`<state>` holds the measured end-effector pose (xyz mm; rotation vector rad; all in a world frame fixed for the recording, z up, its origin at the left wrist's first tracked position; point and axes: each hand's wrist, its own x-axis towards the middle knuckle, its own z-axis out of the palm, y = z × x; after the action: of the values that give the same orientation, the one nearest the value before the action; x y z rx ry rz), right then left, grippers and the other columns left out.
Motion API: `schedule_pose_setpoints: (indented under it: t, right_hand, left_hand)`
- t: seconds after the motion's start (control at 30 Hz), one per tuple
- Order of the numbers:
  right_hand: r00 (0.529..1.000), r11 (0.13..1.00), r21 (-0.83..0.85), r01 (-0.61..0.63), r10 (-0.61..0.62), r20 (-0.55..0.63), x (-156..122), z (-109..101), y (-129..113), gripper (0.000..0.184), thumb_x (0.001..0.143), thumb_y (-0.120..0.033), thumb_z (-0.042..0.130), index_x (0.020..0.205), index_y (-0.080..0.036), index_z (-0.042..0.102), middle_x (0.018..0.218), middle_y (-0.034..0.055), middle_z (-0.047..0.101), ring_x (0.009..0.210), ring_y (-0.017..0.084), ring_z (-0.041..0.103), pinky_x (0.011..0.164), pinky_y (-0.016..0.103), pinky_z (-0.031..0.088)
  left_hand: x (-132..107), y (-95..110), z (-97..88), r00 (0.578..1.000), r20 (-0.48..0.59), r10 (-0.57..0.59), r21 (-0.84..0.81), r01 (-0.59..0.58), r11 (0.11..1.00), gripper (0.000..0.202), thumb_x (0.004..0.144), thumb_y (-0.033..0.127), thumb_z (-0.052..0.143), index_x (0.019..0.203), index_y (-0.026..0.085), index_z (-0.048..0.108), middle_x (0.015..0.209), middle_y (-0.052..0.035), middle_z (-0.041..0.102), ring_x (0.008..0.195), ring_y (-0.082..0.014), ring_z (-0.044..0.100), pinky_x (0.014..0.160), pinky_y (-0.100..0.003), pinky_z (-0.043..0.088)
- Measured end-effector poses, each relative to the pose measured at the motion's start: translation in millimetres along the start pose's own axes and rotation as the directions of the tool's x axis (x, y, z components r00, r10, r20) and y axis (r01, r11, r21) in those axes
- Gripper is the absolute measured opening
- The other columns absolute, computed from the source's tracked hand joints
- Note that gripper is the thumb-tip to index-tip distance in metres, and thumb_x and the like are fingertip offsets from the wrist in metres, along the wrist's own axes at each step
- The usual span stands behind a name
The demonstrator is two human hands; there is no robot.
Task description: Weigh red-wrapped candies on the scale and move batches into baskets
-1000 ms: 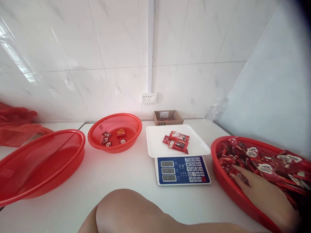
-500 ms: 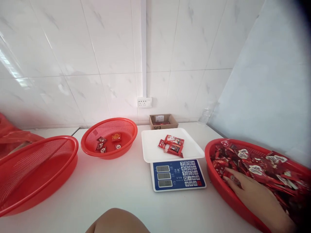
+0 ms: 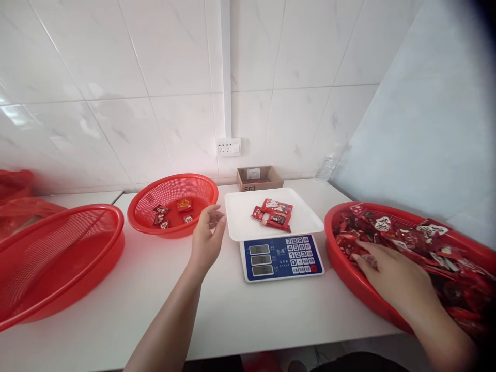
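Plainly, the head camera looks down on a white table (image 3: pixel 232 320) set against a tiled wall. The left hand (image 3: pixel 207 238) hovers above the tabletop with its fingers loosely curled and parted, grasping nothing. It sits between the small red basket (image 3: pixel 166 231) and the white tray (image 3: pixel 240 222) of the scale (image 3: pixel 282 257), just beside the tray's left edge. The right hand (image 3: pixel 391 274) lies palm down on the heap of red packets (image 3: pixel 403 232) that fills the right basket (image 3: pixel 341 263). Its fingers stretch flat over the wrappers near the basket's near-left rim. Its underside is hidden, so I cannot tell whether it is pinching a packet or only resting on them. A few packets on the tray (image 3: pixel 273 214) lie in a small cluster toward the tray's back half, touching one another. Below the tray, the scale's blue face shows three small displays and a keypad. The small red basket holds a handful of little wrapped pieces (image 3: pixel 170 213) scattered over its floor. At the far left stands a large red basket (image 3: pixel 77 258), tilted toward the camera, with nothing showing inside it. Behind it, red bags (image 3: pixel 15 191) lie at the picture's edge. A low cardboard box (image 3: pixel 259 178) sits against the wall behind the scale, under a wall socket (image 3: pixel 228 146). A clear plastic bottle (image 3: pixel 324 166) stands in the corner to the box's right.
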<state>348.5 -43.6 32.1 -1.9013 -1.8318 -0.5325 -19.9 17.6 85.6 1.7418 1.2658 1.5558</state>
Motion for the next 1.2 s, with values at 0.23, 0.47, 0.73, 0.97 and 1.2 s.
schedule_pose_setpoints:
  t: [0.23,0.47,0.73,0.97,1.2]
  right_hand:
    - [0.982,0.979,0.095,0.178,-0.183,0.05,35.1,1.9,-72.9,0.04,0.088,-0.038,0.035,0.107,-0.016,0.062,0.108,0.0114,0.065,0.099,0.025,0.059,0.085,0.041,0.046]
    - [0.892,0.988,0.098,0.12,-0.151,0.427,59.7,39.1,-118.3,0.056,0.089,-0.047,0.027,0.137,-0.019,0.035,0.143,0.0093,0.035,0.133,0.028,0.027,0.103,0.053,0.027]
    - [0.891,0.995,0.091,0.034,-0.071,0.448,78.9,43.0,-129.5,0.055,0.09,-0.045,0.027,0.136,-0.017,0.037,0.147,0.0098,0.027,0.136,0.028,0.019,0.105,0.055,0.022]
    - [0.893,0.928,0.366,-0.07,-0.106,0.438,94.7,36.1,-116.6,0.051,0.088,-0.045,0.032,0.13,-0.019,0.045,0.139,0.0094,0.042,0.13,0.023,0.034,0.105,0.045,0.03]
    - [0.93,0.918,0.321,-0.232,0.114,0.349,69.6,-3.3,-48.6,0.043,0.084,-0.039,0.039,0.12,-0.021,0.054,0.125,0.0066,0.057,0.119,0.025,0.048,0.101,0.041,0.037]
  left_hand:
    - [-26.5,-77.5,10.4,0.992,-0.057,0.11,0.336,-0.085,0.938,0.035,0.088,0.029,0.047,0.121,0.018,0.043,0.115,-0.0131,0.056,0.109,-0.0233,0.052,0.091,-0.044,0.043]
    - [-31.9,-85.4,5.1,0.99,-0.05,0.133,0.363,-0.106,0.926,0.03,0.089,0.031,0.045,0.116,0.017,0.047,0.113,-0.0121,0.058,0.108,-0.023,0.053,0.091,-0.043,0.044]
    - [-33.5,-83.6,7.1,0.992,-0.044,0.116,0.333,-0.095,0.938,0.026,0.089,0.031,0.045,0.112,0.018,0.049,0.109,-0.0107,0.06,0.105,-0.0222,0.055,0.088,-0.041,0.046]
    - [-33.2,-84.6,5.9,0.997,-0.046,0.068,0.296,-0.052,0.954,0.027,0.089,0.032,0.045,0.111,0.018,0.051,0.11,-0.0104,0.061,0.105,-0.0218,0.056,0.089,-0.041,0.046]
    - [-30.4,-88.8,6.6,0.997,-0.08,-0.015,0.222,0.032,0.975,0.032,0.087,0.039,0.046,0.111,0.018,0.053,0.11,-0.0106,0.062,0.101,-0.0221,0.059,0.088,-0.041,0.047]
